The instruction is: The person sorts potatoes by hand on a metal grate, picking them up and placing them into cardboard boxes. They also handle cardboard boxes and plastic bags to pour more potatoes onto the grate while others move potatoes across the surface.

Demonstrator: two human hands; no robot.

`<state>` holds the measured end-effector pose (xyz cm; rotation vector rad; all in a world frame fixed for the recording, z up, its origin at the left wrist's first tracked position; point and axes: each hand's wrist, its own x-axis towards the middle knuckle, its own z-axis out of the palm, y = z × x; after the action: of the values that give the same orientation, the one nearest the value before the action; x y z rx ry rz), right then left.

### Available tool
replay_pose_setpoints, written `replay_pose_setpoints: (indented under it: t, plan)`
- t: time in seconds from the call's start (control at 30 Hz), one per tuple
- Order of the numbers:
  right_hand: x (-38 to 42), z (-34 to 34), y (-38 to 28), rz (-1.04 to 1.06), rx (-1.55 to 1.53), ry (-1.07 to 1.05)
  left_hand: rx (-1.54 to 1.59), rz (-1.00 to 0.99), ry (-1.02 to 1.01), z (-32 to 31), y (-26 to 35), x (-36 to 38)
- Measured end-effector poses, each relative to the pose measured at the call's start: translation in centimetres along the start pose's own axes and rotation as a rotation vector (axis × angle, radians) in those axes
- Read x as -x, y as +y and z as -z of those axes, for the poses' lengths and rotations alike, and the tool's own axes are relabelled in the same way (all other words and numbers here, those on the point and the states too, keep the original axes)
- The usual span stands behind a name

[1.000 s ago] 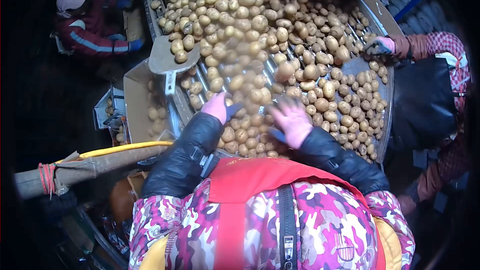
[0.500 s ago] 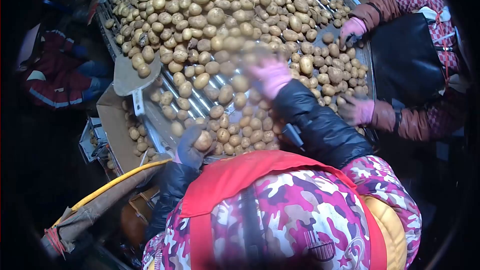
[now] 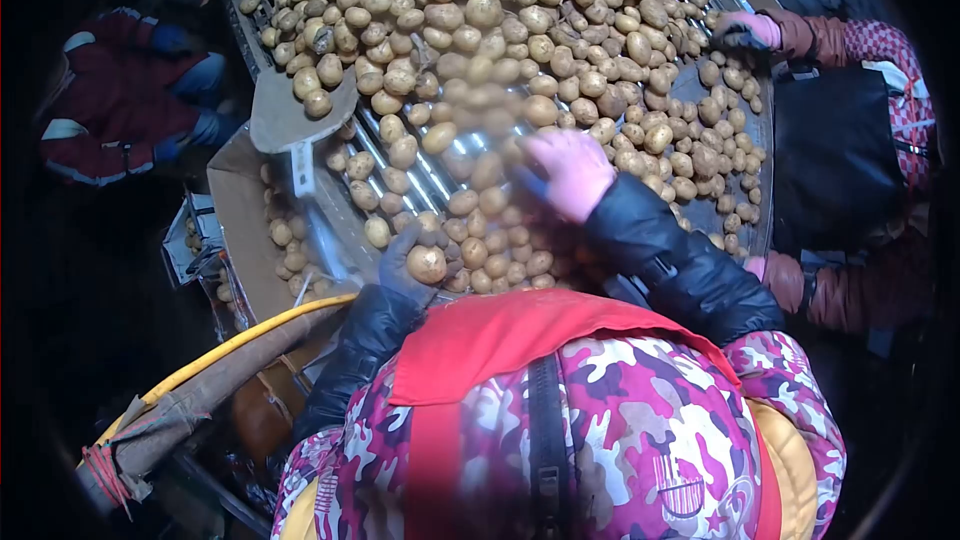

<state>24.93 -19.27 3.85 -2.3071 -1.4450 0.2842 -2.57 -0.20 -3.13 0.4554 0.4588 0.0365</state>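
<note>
In a grey glove, my left hand (image 3: pixel 398 258) is closed around a potato (image 3: pixel 427 264) at the near edge of the sorting bed, low in the pile. My right hand (image 3: pixel 570 173), in a pink glove, is over the potatoes at the middle of the bed. Its fingertips are blurred, so whether it grips one I cannot make out. Between my hands lies a cluster of small potatoes (image 3: pixel 497 248). Shiny metal rollers (image 3: pixel 420 172) show through gaps in the heap (image 3: pixel 485 10) beyond.
A flat scoop-like plate (image 3: pixel 275 120) with a white handle stands at the bed's left side. Below it, a cardboard box (image 3: pixel 232 195) holds potatoes. A co-worker's gloved hand (image 3: pixel 745 30) is at the right edge; another person (image 3: pixel 120 100) is at the left. A yellow-rimmed bag (image 3: pixel 250 343) is near my left arm.
The view has shifted, moving the scene rightward. My right hand has come nearer over the rollers. My left hand still holds a potato. The co-worker's hands have drawn back toward the right edge.
</note>
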Motion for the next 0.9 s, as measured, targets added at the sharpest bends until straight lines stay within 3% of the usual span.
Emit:
replay_pose_setpoints:
  t: [0.03,0.1,0.17,0.27,0.33,0.47,0.53,0.6,0.67,0.77,0.83,0.87,0.9]
  plan:
    - [-1.8,0.2,-0.6,-0.031,-0.003,0.035,0.06,0.035,0.016,-0.2,0.1,-0.1]
    - [-5.6,-1.4,-0.6,-0.138,-0.01,-0.256,0.132,0.095,0.042,-0.5,0.3,-0.1]
    - [-7.1,-0.2,-2.3,-0.156,0.085,-0.359,0.155,0.146,0.06,-0.9,0.5,-0.3]
    - [-7.6,-2.0,-1.4,-0.151,0.082,-0.354,-0.032,0.169,0.244,-5.0,1.0,-0.2]
    - [-6.6,-2.3,-1.0,-0.127,0.082,-0.4,-0.248,0.254,0.177,-5.1,1.0,-0.4]
    - [-5.2,-1.5,-1.2,-0.239,-0.144,-0.416,-0.369,0.282,0.09,-5.2,1.0,-0.9]
    - [-4.9,-2.4,-0.3,-0.242,-0.202,-0.328,-0.798,0.111,-0.064,-7.7,1.2,0.1]
    - [-4.2,-2.5,0.5,-0.238,-0.295,-0.232,-0.877,0.108,-0.113,-9.2,1.5,0.5]
    - [-3.5,-2.1,1.2,-0.227,-0.421,-0.13,-0.601,0.265,-0.076,-9.2,1.8,0.1]
    - [-1.7,0.6,-1.9,-0.244,-0.614,-0.161,-0.165,0.468,-0.09,-7.3,1.7,-1.3]
    - [-0.7,2.3,-3.7,-0.063,-0.481,-0.206,-0.973,0.034,-0.245,-4.3,-0.9,-3.1]
    - [0.0,2.6,-4.6,0.031,-0.457,-0.231,-1.214,-0.125,-0.309,-1.7,-2.3,-4.9]
    - [0.4,2.7,-4.8,0.128,-0.436,-0.256,-0.648,0.128,-0.228,-5.0,-1.1,-4.8]
